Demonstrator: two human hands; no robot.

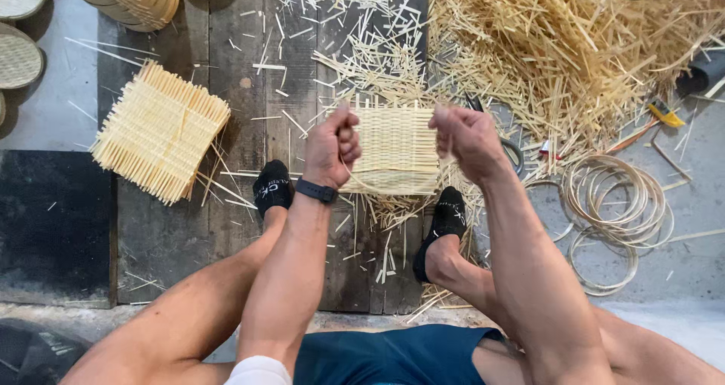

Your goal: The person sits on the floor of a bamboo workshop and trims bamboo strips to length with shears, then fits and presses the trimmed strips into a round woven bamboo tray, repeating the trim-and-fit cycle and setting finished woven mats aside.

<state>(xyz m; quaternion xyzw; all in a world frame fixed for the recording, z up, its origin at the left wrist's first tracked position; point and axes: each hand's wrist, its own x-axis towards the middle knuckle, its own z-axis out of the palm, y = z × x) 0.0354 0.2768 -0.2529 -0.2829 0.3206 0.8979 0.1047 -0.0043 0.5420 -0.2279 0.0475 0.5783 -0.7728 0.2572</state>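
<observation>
**Both fists up over a woven bamboo square**

The person's left hand (pixel 332 147) and right hand (pixel 462 137) are curled tight, fingers pressed together, apparently pinching a thin bamboo strip (pixel 377 191) that loops below them; the grip itself is hard to see. The woven mat (pixel 396 151) lies on the wooden boards (pixel 226 68) between the feet, partly hidden by the fists. A stack of finished mats (pixel 160 130) sits off left.

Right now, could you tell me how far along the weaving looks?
Done: a stack of woven mats lies at the left, and finished trays sit top left. In hand: the left hand and right hand, both fists, pull a thin strip over a square mat on the boards between the feet. Left: rings lie unused at the right, and loose strips remain piled.
</observation>
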